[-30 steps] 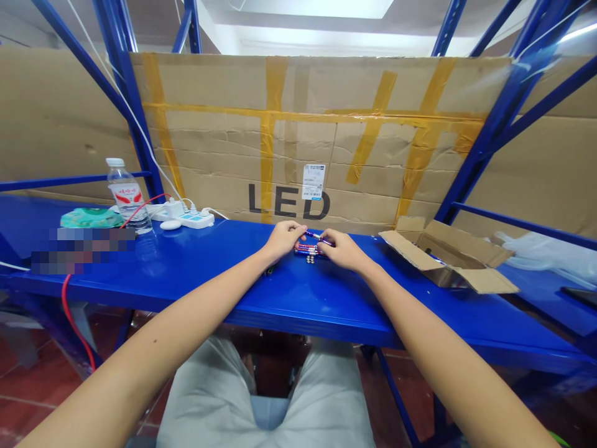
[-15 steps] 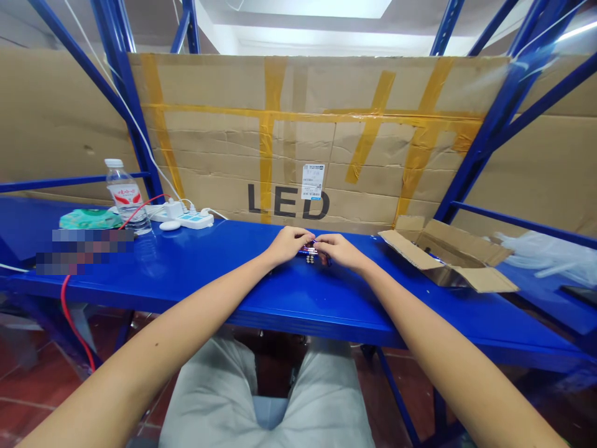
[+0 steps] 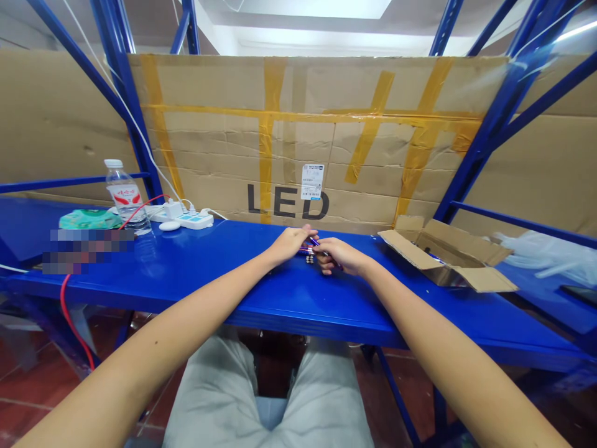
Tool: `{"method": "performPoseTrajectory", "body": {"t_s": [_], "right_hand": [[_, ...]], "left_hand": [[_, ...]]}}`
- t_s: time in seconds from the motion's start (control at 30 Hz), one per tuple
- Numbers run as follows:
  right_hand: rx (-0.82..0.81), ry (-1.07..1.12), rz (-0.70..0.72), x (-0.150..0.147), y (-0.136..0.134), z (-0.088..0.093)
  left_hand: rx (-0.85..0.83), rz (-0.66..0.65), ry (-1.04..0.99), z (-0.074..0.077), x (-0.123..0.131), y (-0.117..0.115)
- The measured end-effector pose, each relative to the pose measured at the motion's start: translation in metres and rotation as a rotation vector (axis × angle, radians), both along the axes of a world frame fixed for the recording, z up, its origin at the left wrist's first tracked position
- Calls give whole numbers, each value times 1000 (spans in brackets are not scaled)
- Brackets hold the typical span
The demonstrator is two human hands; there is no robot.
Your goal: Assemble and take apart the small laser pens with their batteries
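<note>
My left hand [image 3: 290, 241] and my right hand [image 3: 339, 254] meet over a small cluster of purple-blue batteries [image 3: 308, 253] lying on the blue shelf [image 3: 224, 274] in front of me. My right hand pinches one battery [image 3: 316, 243] by its end, fingers curled. The fingers of my left hand are bent onto the cluster of batteries beside it. Part of the cluster is hidden under both hands.
An open cardboard box [image 3: 448, 252] lies to the right. At the left stand a water bottle [image 3: 124, 194], a green packet [image 3: 88, 219], a white power strip [image 3: 191, 219] and a red cable [image 3: 69, 311]. A large "LED" cardboard sheet [image 3: 289, 137] backs the shelf.
Both hands drew together over the batteries, then my right hand pulled back slightly toward me with one battery pinched.
</note>
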State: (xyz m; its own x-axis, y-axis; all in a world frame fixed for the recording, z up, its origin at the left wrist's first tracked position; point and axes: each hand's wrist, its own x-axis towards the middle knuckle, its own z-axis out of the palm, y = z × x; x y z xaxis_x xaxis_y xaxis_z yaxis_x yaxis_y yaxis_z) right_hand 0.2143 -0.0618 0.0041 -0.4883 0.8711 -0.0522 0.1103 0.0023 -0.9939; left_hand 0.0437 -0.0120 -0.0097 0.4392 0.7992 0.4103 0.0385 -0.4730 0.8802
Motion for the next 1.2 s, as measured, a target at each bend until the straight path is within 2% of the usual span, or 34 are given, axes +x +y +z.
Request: {"method": "performPoseTrajectory", "body": {"t_s": [0.07,0.13,0.3,0.63,1.2], "right_hand": [[1,-17,-31,0,-1,2],[-26,-48,0,1,-1,3],[-39,-85,88,3,-2,3],[-2,-123,44,3,-1,2],[33,-162,61,2,-2,4]], "left_hand": [[-188,-31,-182,3,1,0],[-302,-58,-312,7,1,-1],[-400,-75,-396,13,-5,-3],[-439,-74,-402,13,-5,-3],[-424,-58,-367,11,-8,4]]}}
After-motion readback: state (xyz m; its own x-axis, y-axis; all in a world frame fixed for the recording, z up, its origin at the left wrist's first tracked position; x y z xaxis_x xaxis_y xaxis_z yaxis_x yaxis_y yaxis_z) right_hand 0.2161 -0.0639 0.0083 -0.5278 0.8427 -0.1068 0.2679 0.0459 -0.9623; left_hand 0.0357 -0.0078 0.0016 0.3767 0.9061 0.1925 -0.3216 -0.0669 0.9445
